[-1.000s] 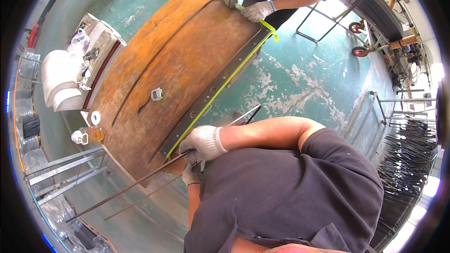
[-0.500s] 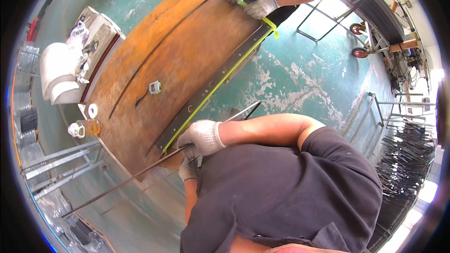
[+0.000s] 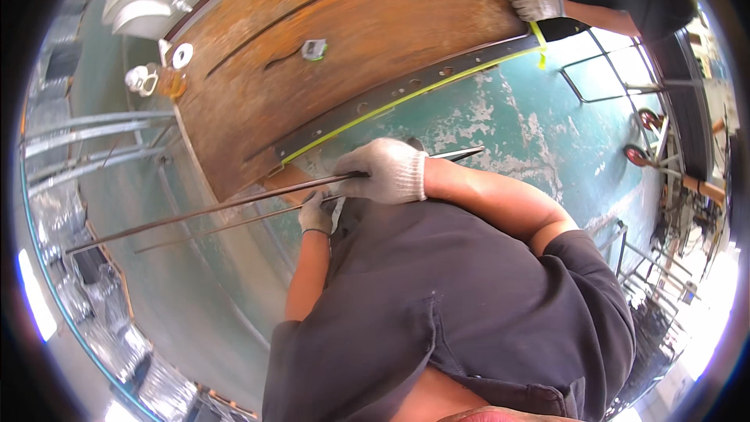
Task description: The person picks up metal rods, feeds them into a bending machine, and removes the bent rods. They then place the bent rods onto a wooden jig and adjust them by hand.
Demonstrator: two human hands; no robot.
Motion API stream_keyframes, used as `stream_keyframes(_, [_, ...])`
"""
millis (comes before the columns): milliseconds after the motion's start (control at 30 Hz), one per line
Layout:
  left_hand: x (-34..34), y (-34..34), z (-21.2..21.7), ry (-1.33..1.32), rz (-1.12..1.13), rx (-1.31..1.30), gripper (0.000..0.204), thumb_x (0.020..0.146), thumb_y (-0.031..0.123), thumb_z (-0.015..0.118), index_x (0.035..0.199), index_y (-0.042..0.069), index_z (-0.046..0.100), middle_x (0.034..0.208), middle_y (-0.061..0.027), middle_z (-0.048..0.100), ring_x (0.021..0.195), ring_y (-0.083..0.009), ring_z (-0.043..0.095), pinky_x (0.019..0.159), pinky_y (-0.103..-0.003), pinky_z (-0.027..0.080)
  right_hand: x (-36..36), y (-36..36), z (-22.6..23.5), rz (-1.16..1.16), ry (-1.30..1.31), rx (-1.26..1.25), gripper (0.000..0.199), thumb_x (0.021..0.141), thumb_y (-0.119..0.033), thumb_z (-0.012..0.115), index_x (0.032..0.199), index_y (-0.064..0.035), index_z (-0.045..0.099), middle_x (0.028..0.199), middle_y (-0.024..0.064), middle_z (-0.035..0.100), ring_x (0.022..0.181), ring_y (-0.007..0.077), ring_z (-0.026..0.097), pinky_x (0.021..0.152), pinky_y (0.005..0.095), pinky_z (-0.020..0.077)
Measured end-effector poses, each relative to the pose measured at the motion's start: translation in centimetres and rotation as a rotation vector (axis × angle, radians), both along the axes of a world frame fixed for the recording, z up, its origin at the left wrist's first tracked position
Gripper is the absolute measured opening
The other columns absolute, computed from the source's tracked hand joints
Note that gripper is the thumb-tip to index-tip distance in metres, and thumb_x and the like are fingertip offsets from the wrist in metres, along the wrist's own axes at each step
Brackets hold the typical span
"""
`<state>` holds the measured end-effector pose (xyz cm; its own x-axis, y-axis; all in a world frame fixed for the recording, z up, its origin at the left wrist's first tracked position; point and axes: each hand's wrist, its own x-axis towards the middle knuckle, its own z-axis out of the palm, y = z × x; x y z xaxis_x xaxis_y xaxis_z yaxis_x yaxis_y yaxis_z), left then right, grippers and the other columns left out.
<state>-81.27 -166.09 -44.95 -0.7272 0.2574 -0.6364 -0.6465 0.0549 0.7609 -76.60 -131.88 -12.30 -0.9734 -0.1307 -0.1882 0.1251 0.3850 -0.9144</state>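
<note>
My right hand, in a knitted pale glove, is closed around a long, thin dark rod in front of my chest. The rod reaches far out to the left, and pale and dark ends show beyond my right forearm. Lower and closer to my body, my gloved left hand is closed on a second thin rod, which runs roughly alongside the first. Some left fingers are hidden. Just beyond my hands lies the corner of a worn brown tabletop, its near edge lined by a black perforated strip and a yellow-green band.
On the tabletop lie a small tape measure, a white tape roll and a dark curved strip. A bottle of amber liquid stands at its left corner. A co-worker's gloved hand holds the band's far end. Metal frames stand left.
My view has turned, so the table sits higher in the picture. My hands and the rods have swung away from the table corner, and the second rod shows more plainly.
</note>
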Motion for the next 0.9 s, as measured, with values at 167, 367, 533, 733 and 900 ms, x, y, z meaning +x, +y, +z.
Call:
stream_keyframes(167, [0.0,0.8,1.3,-0.234,0.161,0.016,0.028,0.101,0.009,0.062,0.127,0.003,0.056,0.108,-0.0152,0.07,0.094,-0.0305,0.074,0.076,-0.044,0.065,-0.3,-0.2,-1.1,0.038,0.016,-0.02,0.029,0.093,-0.025,0.076,0.115,-0.0051,0.075,0.106,0.0194,0.074,0.1,0.0407,0.071,0.084,0.0444,0.0563])
stream_keyframes(367, [0.6,1.7,2.9,-0.323,0.359,0.081,0.024,0.099,0.009,0.063,0.122,0.003,0.06,0.106,-0.0148,0.071,0.094,-0.0296,0.074,0.077,-0.044,0.064,-0.7,-0.6,-0.7,0.099,-0.034,0.013,0.029,0.093,-0.023,0.074,0.116,-0.0049,0.074,0.108,0.0189,0.074,0.101,0.041,0.071,0.086,0.0435,0.0565])
stream_keyframes(533, [1.2,0.4,2.3,0.004,0.007,0.067,0.016,0.099,0.013,0.063,0.111,0.002,0.065,0.101,-0.0123,0.071,0.094,-0.029,0.073,0.08,-0.042,0.063,-0.8,-0.8,0.3,0.097,-0.063,0.048,0.031,0.095,-0.031,0.073,0.115,-0.0063,0.075,0.102,0.0212,0.075,0.098,0.0382,0.073,0.087,0.0431,0.0572])
stream_keyframes(733, [0.3,1.9,2.9,-0.256,0.178,0.025,0.01,0.104,0.011,0.056,0.103,0.002,0.06,0.097,-0.0127,0.067,0.092,-0.0295,0.072,0.081,-0.042,0.063,0.0,0.1,0.6,0.071,-0.026,0.013,0.032,0.093,-0.028,0.074,0.115,-0.0044,0.075,0.102,0.0234,0.075,0.099,0.042,0.071,0.086,0.0459,0.0559])
stream_keyframes(900, [-0.3,2.0,2.2,-0.295,0.17,0.028,0.012,0.107,0.013,0.052,0.114,0.003,0.054,0.098,-0.017,0.066,0.089,-0.0334,0.072,0.08,-0.046,0.063,0.3,0.1,0.8,0.039,-0.022,0.015,0.032,0.092,-0.025,0.073,0.115,-0.0034,0.074,0.103,0.0234,0.075,0.098,0.0415,0.071,0.087,0.0458,0.0558])
